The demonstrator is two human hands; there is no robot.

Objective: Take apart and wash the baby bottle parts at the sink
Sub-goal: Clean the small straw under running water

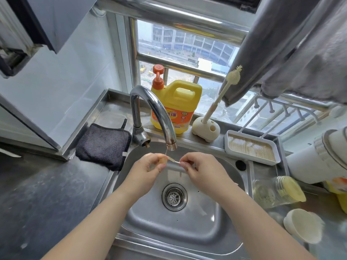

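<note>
Over the steel sink [221,209], just below the tap spout [171,145], my left hand [148,171] grips a small translucent amber bottle part [163,160]. A thin straw-like tube [173,160] sticks out of that part to the right. My right hand [202,171] pinches the tube's white end between thumb and fingers. A thin stream of water falls from the spout onto the part. The clear bottle body [272,192] with its yellow ring lies on its side on the counter to the right. A cream cap [302,228] lies in front of it.
A yellow dish-soap jug [176,107] and a cream bottle brush in its stand [206,128] stand behind the sink. A white drying tray [251,149] sits at the back right. A dark cloth [103,145] lies left of the tap. A white appliance [319,160] stands far right.
</note>
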